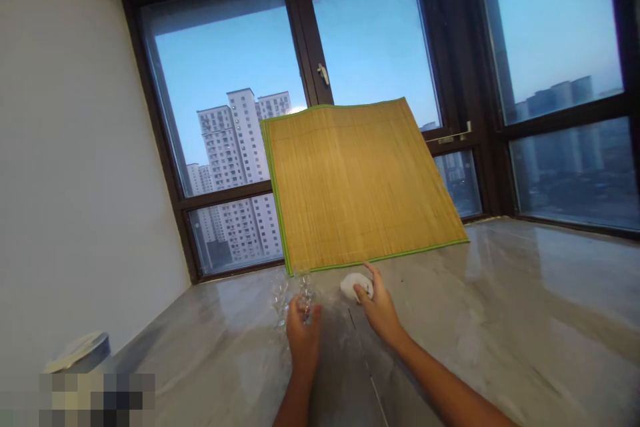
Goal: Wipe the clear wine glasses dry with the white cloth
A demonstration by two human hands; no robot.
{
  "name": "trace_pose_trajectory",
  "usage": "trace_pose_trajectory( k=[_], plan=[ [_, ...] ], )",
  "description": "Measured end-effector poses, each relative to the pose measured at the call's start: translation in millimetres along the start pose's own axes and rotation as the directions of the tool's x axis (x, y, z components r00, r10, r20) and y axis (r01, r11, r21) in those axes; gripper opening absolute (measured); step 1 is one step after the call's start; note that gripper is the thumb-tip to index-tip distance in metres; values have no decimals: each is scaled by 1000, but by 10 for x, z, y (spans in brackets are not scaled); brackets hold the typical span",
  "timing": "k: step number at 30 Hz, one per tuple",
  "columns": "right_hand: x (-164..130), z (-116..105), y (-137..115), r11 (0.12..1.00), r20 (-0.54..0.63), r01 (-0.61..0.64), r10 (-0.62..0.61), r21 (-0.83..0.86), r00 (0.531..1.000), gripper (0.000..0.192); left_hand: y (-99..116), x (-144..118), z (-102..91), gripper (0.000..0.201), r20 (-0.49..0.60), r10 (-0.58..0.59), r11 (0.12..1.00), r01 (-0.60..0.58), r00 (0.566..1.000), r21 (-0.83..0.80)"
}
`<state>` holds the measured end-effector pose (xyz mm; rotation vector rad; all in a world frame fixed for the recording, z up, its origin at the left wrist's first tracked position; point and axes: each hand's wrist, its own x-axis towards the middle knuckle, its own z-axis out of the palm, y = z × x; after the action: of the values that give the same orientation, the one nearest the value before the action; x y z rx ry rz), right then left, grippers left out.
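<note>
Both forearms come in from the bottom edge, reaching forward over a grey marble-look floor [500, 320].

Left hand [303, 337]: fingers curled around a clear glass [305, 290], gripping it near its lower part. A second clear glass [280, 293] stands just to its left, close beside the first; whether the two touch cannot be told, since both are transparent and blurred.

Right hand [380, 310]: fingers loosely spread, fingertips resting on a small white cloth [356, 285] lying bunched on the floor. It is a light touch, not a closed grip.

Glasses and cloth sit side by side, the cloth to the right, all just in front of the lower edge of a bamboo mat [357, 183].

The mat is tan with green edging and stands tilted, its lower edge on the floor and its upper part leaning back against the window [225, 80]. The window has dark frames, with a handle [323, 73] on the centre post. High-rise blocks and blue sky show outside.

At far left a white wall [65, 147], with a round grey container [83, 350] under a pale lid at its foot.
</note>
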<state>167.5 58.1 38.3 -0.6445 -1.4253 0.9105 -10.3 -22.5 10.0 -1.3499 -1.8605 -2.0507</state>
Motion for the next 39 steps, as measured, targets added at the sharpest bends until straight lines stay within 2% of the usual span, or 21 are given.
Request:
trace_pose_trajectory(
  k=[4,6,9,13,15,17,19,21,23,25,27,28,31,34,36,39],
  plan=[
    [-107,122,84,984,220,-163,145,67,965,72,80,-21,-8,49,68,22,999,-20,997,-44],
    [-189,206,124,972,337,-215,171,98,926,73,113,-34,2,50,119,2,998,6,993,-66],
    [-275,297,183,941,481,-309,208,141,852,78,117,-29,30,49,133,-47,992,62,990,-106],
    [-302,340,262,883,552,-443,296,152,780,90,70,-24,102,56,160,-120,966,152,980,-209],
    [-303,349,303,865,559,-473,310,171,769,97,61,-46,142,56,223,-127,953,181,967,-242],
    [-308,360,345,864,550,-462,291,201,783,98,69,-75,168,55,291,-107,949,185,951,-254],
    [-310,371,383,868,516,-436,267,238,814,91,83,-89,167,56,334,-79,950,172,939,-261],
    [-295,368,414,874,461,-424,282,238,841,79,84,-71,139,59,325,-71,949,165,943,-270],
    [-250,338,443,882,381,-434,343,185,859,71,54,-19,95,58,235,-104,947,169,966,-272],
    [-174,274,482,887,275,-447,404,116,873,71,-11,50,52,54,102,-179,939,201,979,-278],
    [-74,183,536,895,156,-443,430,59,889,74,-97,112,27,49,20,-286,906,278,958,-320],
    [-17,129,567,896,80,-444,441,22,894,75,-139,134,23,46,19,-352,870,335,936,-361],
    [155,-46,652,887,-134,-454,442,-81,887,77,-220,168,36,44,133,-504,661,480,854,-576],
    [301,-211,701,881,-245,-459,423,-114,872,76,-210,183,43,49,297,-516,424,541,803,-726],
    [370,-296,713,878,-289,-464,416,-120,862,74,-182,204,27,47,380,-497,335,576,780,-745],
    [433,-382,718,873,-341,-469,405,-130,848,71,-177,251,-23,36,455,-483,245,615,748,-750]
  ],
)
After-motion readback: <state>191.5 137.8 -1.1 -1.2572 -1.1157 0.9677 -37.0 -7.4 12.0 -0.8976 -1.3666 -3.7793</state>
